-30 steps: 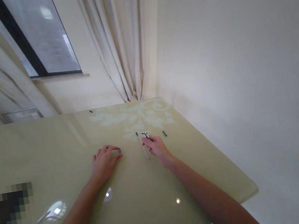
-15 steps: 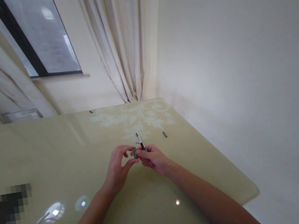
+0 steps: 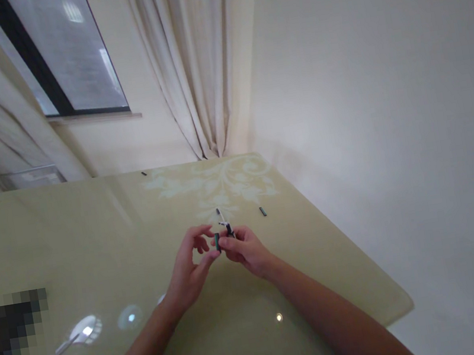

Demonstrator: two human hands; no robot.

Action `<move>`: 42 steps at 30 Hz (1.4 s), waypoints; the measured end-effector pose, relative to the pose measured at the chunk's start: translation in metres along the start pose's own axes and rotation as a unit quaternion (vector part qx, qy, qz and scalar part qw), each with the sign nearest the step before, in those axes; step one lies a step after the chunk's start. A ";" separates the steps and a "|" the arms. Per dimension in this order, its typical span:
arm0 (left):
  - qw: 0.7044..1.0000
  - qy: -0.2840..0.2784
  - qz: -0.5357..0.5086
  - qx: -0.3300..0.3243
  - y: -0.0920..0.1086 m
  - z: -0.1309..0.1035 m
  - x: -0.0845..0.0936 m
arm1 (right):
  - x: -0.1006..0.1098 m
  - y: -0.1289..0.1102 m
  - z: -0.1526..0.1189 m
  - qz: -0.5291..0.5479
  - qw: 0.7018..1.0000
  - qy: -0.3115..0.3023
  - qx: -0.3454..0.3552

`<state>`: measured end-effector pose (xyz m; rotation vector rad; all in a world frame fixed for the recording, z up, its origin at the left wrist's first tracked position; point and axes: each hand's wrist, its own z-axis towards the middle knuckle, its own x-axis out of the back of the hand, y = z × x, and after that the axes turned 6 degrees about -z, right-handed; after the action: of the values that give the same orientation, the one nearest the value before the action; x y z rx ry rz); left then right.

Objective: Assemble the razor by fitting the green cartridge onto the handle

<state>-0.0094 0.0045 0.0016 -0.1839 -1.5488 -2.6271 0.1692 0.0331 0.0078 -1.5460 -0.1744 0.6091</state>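
Note:
My left hand (image 3: 194, 262) pinches a small dark rectangular piece with a green stripe (image 3: 217, 242) upright between thumb and index finger. Its other fingers are curled behind. Close beside it, my right hand (image 3: 246, 253) is closed around a slender black-and-white thing (image 3: 228, 227), whose exact kind I cannot make out. A thin white part with a dark tip (image 3: 218, 211) shows beyond its top; I cannot tell if the two are joined. The right fingertips meet the striped piece's right edge. Both hands are just above the pale glossy table (image 3: 225, 329).
A similar dark striped piece (image 3: 263, 212) lies right of my hands. Near the far edge is a tiny dark piece (image 3: 144, 173). A thin pale stick (image 3: 67, 346) appears at left, among light reflections. Curtains (image 3: 203, 75) and a wall (image 3: 389, 117) stand beyond the table.
The striped piece has turned a little between my fingers, and its green stripe shows differently. Both hands have shifted slightly to the right; my view has tilted slightly.

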 end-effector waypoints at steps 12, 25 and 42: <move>0.929 -0.125 -0.203 0.282 0.001 0.004 0.005 | 0.013 -0.015 -0.009 -0.419 0.863 0.033 0.279; 0.970 -0.005 -0.173 0.168 0.002 0.009 0.009 | 0.011 -0.025 -0.011 -0.405 0.867 0.059 0.283; 0.980 -0.005 -0.153 0.127 0.010 0.010 0.009 | 0.014 -0.026 -0.012 -0.434 0.863 0.025 0.260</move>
<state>-0.0166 0.0085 0.0159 0.0661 -2.0427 -2.6039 0.1937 0.0313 0.0286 -0.8158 -0.5792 -0.1141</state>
